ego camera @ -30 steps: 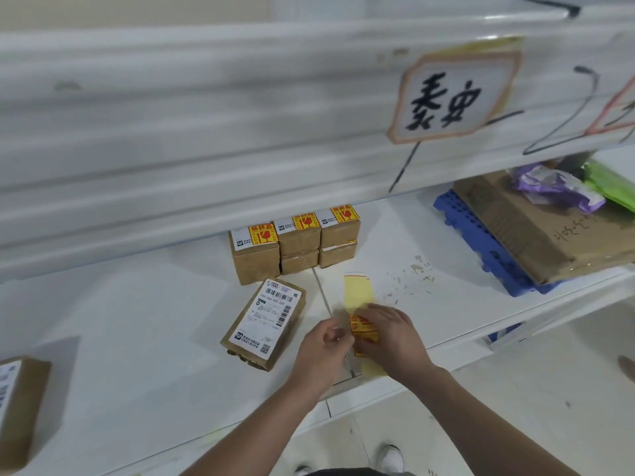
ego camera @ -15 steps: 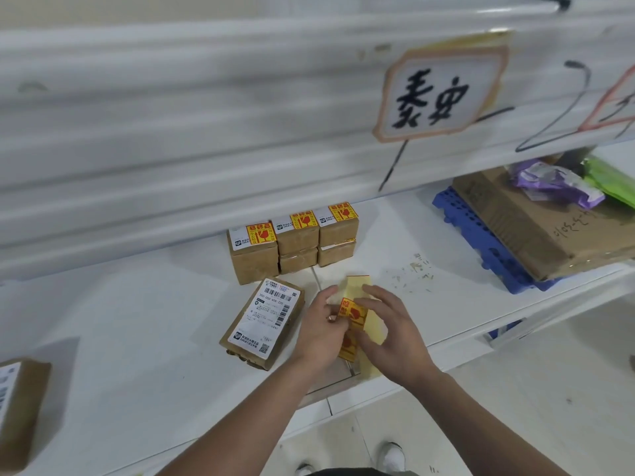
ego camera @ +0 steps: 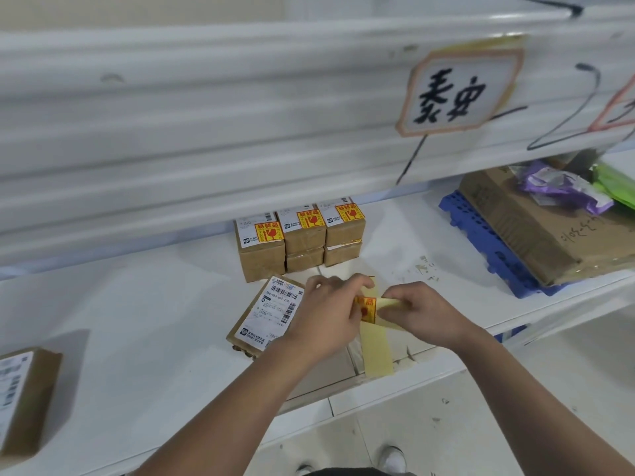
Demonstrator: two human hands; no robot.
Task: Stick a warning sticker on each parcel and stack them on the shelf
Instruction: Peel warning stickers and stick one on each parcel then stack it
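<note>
On the white shelf [ego camera: 137, 321] a brown parcel [ego camera: 266, 316] with a white barcode label lies flat, no warning sticker visible on it. Just right of it my left hand [ego camera: 326, 317] pinches a yellow-and-red warning sticker [ego camera: 367, 309]. My right hand [ego camera: 422, 312] pinches the pale yellow backing strip [ego camera: 376, 352], folded back from the sticker; the strip's long end hangs down to the shelf's front edge. Behind the hands stands a stack of brown parcels [ego camera: 299, 242] with warning stickers on their tops.
Another brown parcel [ego camera: 24, 400] lies at the shelf's left end. At the right a large cardboard box [ego camera: 536, 228] rests on a blue plastic pallet [ego camera: 481, 242], with purple and green bags on top. A sign with black characters [ego camera: 457, 91] hangs on the rail above.
The hands lifted the sticker strip off the shelf. The right hand shifted to the right and now bends the backing away from the sticker held by the left hand.
</note>
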